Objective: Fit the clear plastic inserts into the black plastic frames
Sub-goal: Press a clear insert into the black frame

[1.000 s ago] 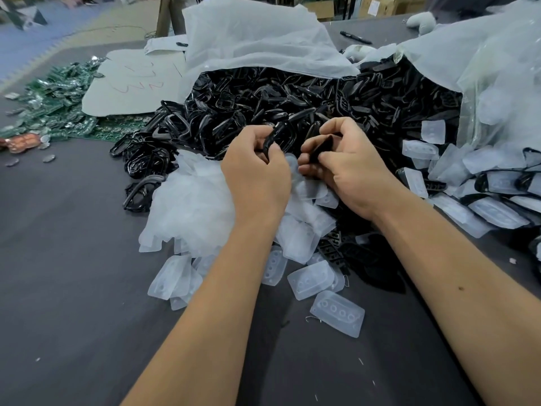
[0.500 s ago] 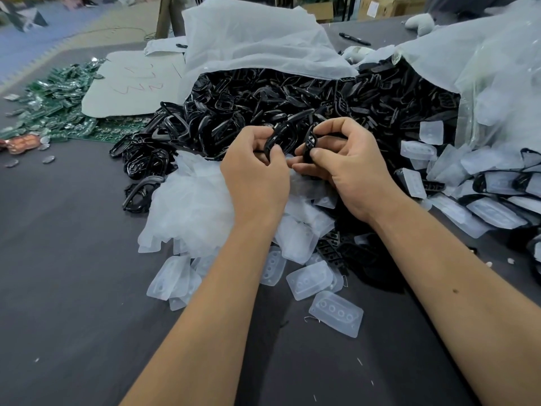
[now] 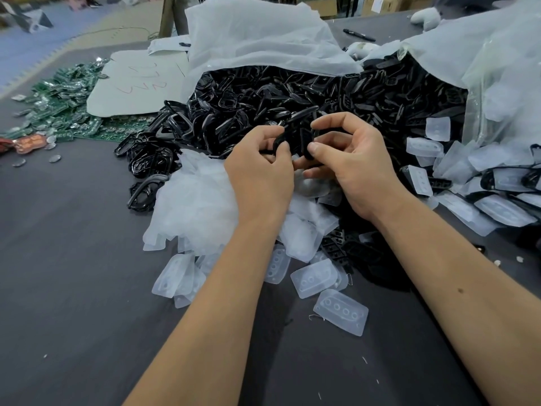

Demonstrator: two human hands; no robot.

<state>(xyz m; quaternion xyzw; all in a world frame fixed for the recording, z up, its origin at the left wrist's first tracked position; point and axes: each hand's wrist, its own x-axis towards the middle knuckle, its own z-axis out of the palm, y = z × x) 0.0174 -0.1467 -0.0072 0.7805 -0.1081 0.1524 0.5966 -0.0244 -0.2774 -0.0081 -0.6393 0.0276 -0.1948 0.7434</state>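
Both hands meet above the middle of the table. My left hand (image 3: 259,174) pinches a black plastic frame (image 3: 280,139) between thumb and fingers. My right hand (image 3: 355,168) pinches a second black frame (image 3: 306,142) between thumb and forefinger, close beside the first. A large heap of black frames (image 3: 263,106) spills from a white bag right behind the hands. Clear plastic inserts (image 3: 341,316) lie scattered on the table under and in front of my wrists. Whether an insert sits in either held frame is hidden by my fingers.
The white bag (image 3: 257,36) lies open at the back, and a clear bag (image 3: 497,68) lies at the right with more inserts (image 3: 503,210) spilling out. Green circuit boards (image 3: 58,101) and a cardboard sheet (image 3: 137,80) lie at the left. Grey table (image 3: 73,273) stretches in front.
My right hand has turned its frame upright and opened its fingers wider around it. The left hand has shifted slightly with its frame. Both pieces stay close together.
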